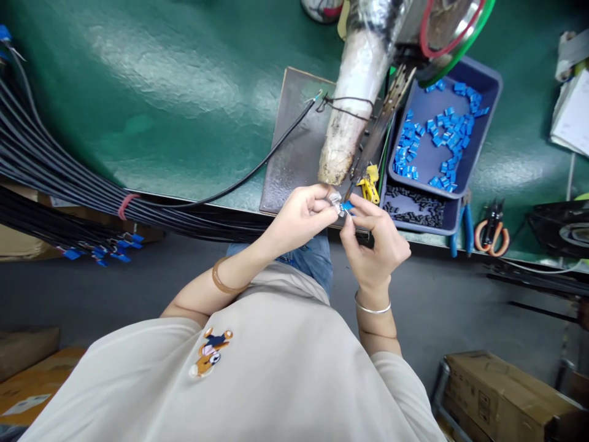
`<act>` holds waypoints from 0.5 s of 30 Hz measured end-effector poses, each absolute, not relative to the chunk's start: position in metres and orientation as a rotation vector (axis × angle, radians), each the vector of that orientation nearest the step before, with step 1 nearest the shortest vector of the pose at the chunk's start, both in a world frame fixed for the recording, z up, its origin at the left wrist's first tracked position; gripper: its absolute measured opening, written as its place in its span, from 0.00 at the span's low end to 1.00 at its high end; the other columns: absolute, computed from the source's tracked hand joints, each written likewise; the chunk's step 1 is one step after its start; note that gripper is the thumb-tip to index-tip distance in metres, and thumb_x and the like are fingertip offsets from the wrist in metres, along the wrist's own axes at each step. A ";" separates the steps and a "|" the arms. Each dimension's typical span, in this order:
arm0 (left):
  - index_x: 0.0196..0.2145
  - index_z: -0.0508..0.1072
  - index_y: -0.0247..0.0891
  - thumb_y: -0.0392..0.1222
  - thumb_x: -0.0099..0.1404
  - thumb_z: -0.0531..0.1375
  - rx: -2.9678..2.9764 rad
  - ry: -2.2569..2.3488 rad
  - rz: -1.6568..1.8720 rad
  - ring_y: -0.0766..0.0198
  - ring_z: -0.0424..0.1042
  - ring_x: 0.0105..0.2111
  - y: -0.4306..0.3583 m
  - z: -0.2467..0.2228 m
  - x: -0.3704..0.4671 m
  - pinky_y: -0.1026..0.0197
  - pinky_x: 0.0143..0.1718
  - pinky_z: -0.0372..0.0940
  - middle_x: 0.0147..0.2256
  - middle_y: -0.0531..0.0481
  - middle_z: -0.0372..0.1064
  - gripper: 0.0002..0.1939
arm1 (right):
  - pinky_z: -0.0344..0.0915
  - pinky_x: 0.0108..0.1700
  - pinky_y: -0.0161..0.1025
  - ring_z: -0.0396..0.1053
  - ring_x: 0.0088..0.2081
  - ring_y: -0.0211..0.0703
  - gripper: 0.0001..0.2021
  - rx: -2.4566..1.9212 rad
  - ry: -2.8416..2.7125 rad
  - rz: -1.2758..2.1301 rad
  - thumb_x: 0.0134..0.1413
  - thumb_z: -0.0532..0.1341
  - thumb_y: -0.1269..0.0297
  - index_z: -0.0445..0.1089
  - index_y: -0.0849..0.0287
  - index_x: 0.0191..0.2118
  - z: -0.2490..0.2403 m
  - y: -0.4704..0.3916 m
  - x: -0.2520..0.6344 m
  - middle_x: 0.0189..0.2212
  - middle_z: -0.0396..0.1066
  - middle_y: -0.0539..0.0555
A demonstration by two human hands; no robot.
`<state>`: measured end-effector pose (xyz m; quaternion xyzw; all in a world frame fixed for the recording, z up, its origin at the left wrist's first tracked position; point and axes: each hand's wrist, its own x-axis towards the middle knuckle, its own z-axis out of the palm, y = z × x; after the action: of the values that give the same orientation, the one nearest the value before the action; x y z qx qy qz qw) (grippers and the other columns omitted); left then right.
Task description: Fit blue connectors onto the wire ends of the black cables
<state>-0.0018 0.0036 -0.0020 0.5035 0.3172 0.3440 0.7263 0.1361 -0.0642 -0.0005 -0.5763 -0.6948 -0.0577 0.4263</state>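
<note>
Above the table's front edge, my left hand (306, 212) and my right hand (375, 239) meet fingertip to fingertip. My left thumb and fingers pinch a small whitish, silvery piece (335, 197); its exact kind is too small to tell. Touching it on the right is a small blue connector (347, 205), pinched in my right fingertips. Thin pale strands show between the two hands. Just beyond my fingers hang the nozzle end of a wrapped white tube (338, 153) and a dark perforated metal strip (380, 132). A yellow tool or clip (369, 184) lies close by.
A black cable (276, 147) with a stripped end crosses a dark board (294, 123). Bundled black cables (69, 159) run along the left. On the right stand a bin (491, 92) of blue connectors, a lower bin (453, 224) of black parts, blue-handled pliers (468, 227) and orange-handled cutters (492, 236).
</note>
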 end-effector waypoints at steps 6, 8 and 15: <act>0.28 0.66 0.36 0.35 0.60 0.60 1.251 0.779 0.747 0.77 0.51 0.19 0.000 -0.006 -0.007 0.70 0.20 0.48 0.19 0.60 0.52 0.06 | 0.76 0.41 0.35 0.79 0.40 0.38 0.08 -1.448 -1.686 -0.181 0.55 0.65 0.75 0.71 0.54 0.38 0.000 -0.067 0.137 0.40 0.80 0.51; 0.28 0.67 0.35 0.35 0.58 0.63 1.243 0.798 0.822 0.77 0.53 0.19 0.000 -0.004 -0.009 0.71 0.21 0.51 0.21 0.59 0.56 0.07 | 0.77 0.38 0.34 0.79 0.38 0.38 0.05 -1.499 -1.584 -0.012 0.56 0.65 0.72 0.72 0.55 0.35 0.001 -0.068 0.137 0.37 0.80 0.50; 0.25 0.69 0.33 0.36 0.58 0.65 1.166 0.710 0.749 0.78 0.57 0.16 -0.001 0.002 -0.017 0.72 0.18 0.52 0.19 0.54 0.67 0.08 | 0.74 0.29 0.32 0.75 0.26 0.32 0.02 -1.515 -1.303 0.407 0.58 0.64 0.67 0.70 0.58 0.34 0.008 -0.075 0.135 0.40 0.79 0.51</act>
<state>-0.0165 -0.0009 0.0024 0.5259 0.3201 0.3376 0.7120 0.1354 -0.0746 0.0083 -0.6329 -0.5444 0.1701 0.5236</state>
